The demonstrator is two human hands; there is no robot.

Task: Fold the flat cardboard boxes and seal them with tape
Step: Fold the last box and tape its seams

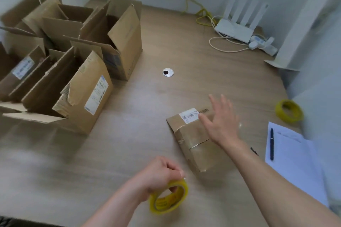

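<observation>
A small closed cardboard box [195, 142] lies on the wooden table [129, 116] right of centre, with a white label on its far end and shiny tape across its top. My right hand [221, 121] hovers over its far right part, fingers spread and straight. Near the front edge, my left hand [160, 173] grips a yellow tape roll [168, 199] from above, fingers curled through its hole.
Several open cardboard boxes [73, 57] crowd the table's left side. A second yellow roll [288, 110] lies at the right, above a paper sheet [291, 153] with a pen [271, 143]. A white router [238, 26] and cables sit at the back right. A grommet hole [168, 72] marks the table's middle.
</observation>
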